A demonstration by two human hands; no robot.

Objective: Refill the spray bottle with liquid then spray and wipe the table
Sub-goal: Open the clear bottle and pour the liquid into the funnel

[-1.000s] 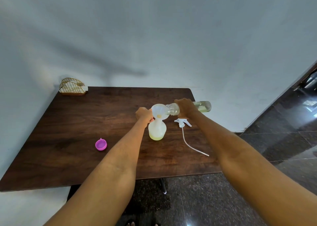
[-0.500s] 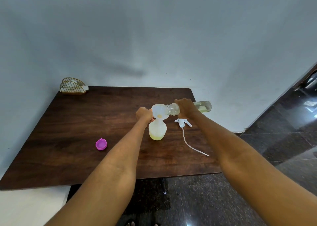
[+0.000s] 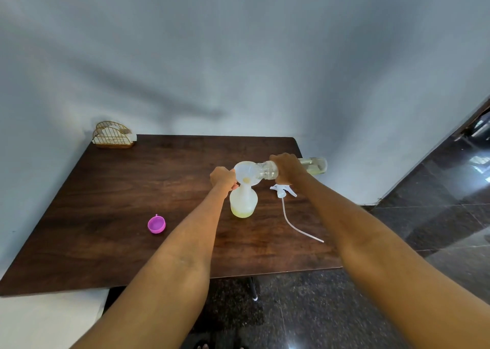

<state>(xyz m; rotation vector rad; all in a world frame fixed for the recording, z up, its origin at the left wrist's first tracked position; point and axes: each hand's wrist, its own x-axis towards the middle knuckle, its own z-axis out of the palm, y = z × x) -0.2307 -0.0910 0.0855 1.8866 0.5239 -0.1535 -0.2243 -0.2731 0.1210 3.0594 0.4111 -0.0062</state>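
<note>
Head view: from left to right, the funnel on the spray bottle at mid-table is gripped by the left hand, while the tilted refill bottle is clasped by the right hand. Little has shifted over the last second; pouring is judged ongoing, with only a shallow yellow layer gathered, and the trigger head lies unattached just right.

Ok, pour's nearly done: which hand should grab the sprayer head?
Right. The sprayer head lies just under the right hand; the left hand steadies the funnel on the far side.
</note>
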